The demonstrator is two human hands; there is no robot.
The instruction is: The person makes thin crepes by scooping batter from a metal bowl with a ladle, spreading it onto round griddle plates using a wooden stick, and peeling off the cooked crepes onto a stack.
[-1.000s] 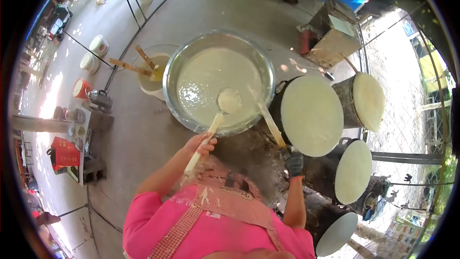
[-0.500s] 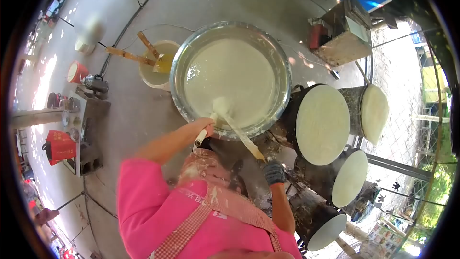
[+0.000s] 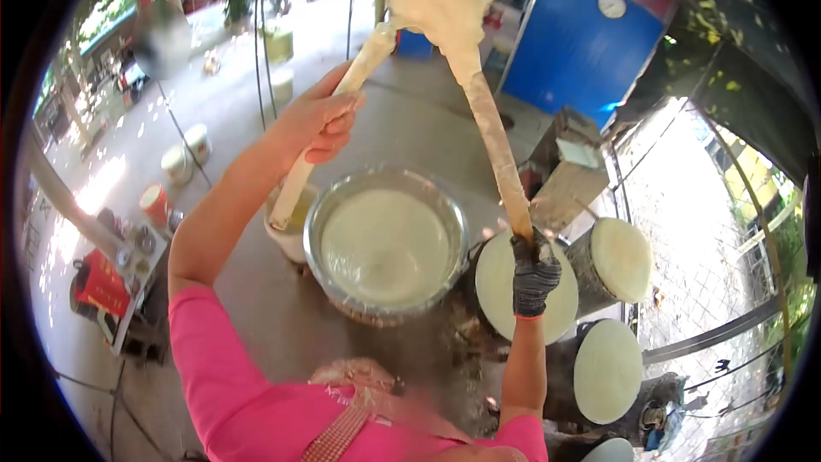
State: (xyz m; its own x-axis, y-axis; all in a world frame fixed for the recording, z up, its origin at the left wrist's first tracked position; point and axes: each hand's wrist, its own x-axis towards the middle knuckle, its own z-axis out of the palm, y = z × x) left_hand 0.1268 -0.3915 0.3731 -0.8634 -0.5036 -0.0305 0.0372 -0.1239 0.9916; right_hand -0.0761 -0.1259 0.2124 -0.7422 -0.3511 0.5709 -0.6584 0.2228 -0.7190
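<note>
My bare left hand (image 3: 321, 120) is wrapped round a pale, batter-smeared stick (image 3: 295, 188), held up at a slant. In a dark knitted glove, my right hand (image 3: 536, 274) grips the lower end of a wooden stick (image 3: 498, 150). A thick lump of pale dough (image 3: 436, 0) clings round the top of that wooden stick and reaches the upper end of the left one. Below the hands stands a wide metal basin (image 3: 457, 222) of smooth pale batter (image 3: 385, 244). Behind my right hand lies a round griddle covered by a pale sheet (image 3: 500, 291).
More round griddles with pale sheets stand at right, including one (image 3: 621, 261) and another (image 3: 609, 372). A bucket (image 3: 291, 244) touches or nearly touches the basin's left side. A box-like cabinet (image 3: 569, 167) stands beyond; a side table (image 3: 137, 269) is at left.
Both hands have risen from the basin, lifting the sticks and the dough lump high above it. The camera has tilted up, bringing the blue wall and clock into view.
</note>
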